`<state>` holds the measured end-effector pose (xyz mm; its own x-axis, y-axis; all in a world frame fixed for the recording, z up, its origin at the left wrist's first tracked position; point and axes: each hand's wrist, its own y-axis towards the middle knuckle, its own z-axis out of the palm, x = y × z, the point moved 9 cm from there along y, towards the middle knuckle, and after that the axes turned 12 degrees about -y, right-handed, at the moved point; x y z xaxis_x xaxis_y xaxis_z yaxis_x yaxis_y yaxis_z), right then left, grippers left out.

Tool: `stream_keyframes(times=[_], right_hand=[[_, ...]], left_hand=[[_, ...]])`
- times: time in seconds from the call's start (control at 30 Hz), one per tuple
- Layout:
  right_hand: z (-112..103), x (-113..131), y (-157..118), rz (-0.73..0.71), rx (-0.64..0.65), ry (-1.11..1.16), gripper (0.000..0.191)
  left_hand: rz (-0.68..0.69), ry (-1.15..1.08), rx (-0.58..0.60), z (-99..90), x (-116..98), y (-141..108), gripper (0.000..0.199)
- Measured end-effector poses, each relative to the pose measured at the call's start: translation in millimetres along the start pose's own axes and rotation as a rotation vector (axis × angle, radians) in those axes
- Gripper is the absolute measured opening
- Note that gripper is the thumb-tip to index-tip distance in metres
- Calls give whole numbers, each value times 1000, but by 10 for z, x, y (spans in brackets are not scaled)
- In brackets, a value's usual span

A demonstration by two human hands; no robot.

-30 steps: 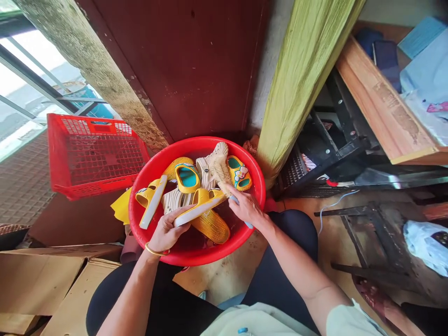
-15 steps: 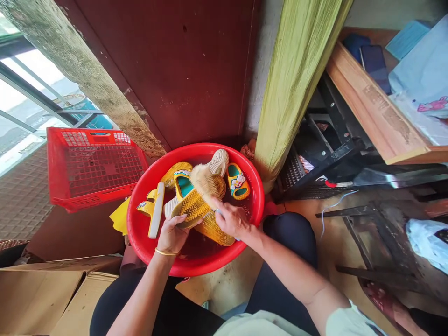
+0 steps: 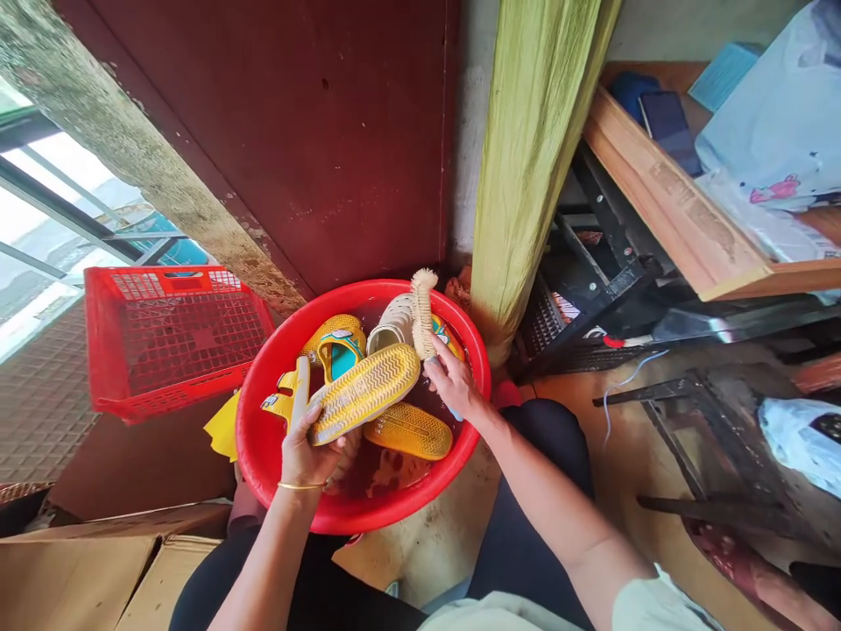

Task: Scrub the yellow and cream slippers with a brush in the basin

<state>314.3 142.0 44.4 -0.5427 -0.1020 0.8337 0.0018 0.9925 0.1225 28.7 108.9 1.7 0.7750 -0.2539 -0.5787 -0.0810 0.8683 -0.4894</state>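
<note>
My left hand [image 3: 307, 454] grips one end of a yellow slipper [image 3: 365, 392], its zigzag-patterned sole turned up toward me. A scrub brush [image 3: 424, 314] with pale bristles is in my right hand [image 3: 453, 382], held upright just right of the slipper's far end and apart from the sole. Both hands are over a red basin [image 3: 244, 421] with water in the bottom. In it lie another yellow slipper [image 3: 408, 431], sole up, a yellow one with a teal lining [image 3: 342, 355], a yellow slipper on its side [image 3: 286, 396] and a cream shoe [image 3: 392, 322].
To the left stands a red plastic crate [image 3: 177, 329], above cardboard boxes [image 3: 79, 574]. Behind the basin is a dark red door [image 3: 315, 149], with a green curtain [image 3: 526, 166] beside it. A wooden drawer [image 3: 676, 193] juts out at right, near a low dark stool [image 3: 716, 447].
The brush has come off the slipper's sole and swung upright to the right. The slipper in my left hand is now tilted with its whole sole showing.
</note>
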Motion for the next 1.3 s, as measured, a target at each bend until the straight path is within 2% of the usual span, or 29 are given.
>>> stream_keyframes(times=[0.13, 0.23, 0.3, 0.43, 0.5, 0.57, 0.67, 0.77, 0.9, 1.0, 1.1, 1.2, 1.3], right_hand=[[139, 50, -71, 62, 217, 331, 70], [206, 142, -115, 17, 334, 339, 71], [171, 211, -127, -92, 281, 232, 65], [124, 355, -276, -327, 41, -102, 54], [285, 414, -426, -398, 52, -307, 53], [525, 472, -589, -466, 130, -501, 53], [732, 551, -714, -528, 183, -627, 53], [553, 570, -566, -467, 71, -502, 53], [88, 380, -248, -249, -109, -232, 54], [-52, 138, -125, -30, -117, -89, 57], [-30, -22, -99, 115, -77, 37, 62], [-21, -85, -89, 188, -65, 135, 67], [-105, -102, -64, 210, -83, 212, 71]], left_hand=[[-55, -77, -26, -7, 17, -34, 32], [-76, -145, -61, -24, -22, -76, 31], [-69, -184, -76, -31, -64, -89, 31], [-81, -235, -106, -32, -87, -56, 32], [-93, -234, -158, -53, -59, -19, 32], [-42, -247, -216, -85, -64, 17, 32], [25, -256, -244, -102, -77, 36, 29], [-10, -193, -191, -73, -92, 13, 19], [197, -133, -52, 39, -430, -52, 15], [339, -49, 135, 281, -632, -101, 25], [490, 80, 278, 510, -730, -118, 46], [691, 303, 232, 528, -790, -60, 62], [879, 688, 163, 489, -798, 12, 53]])
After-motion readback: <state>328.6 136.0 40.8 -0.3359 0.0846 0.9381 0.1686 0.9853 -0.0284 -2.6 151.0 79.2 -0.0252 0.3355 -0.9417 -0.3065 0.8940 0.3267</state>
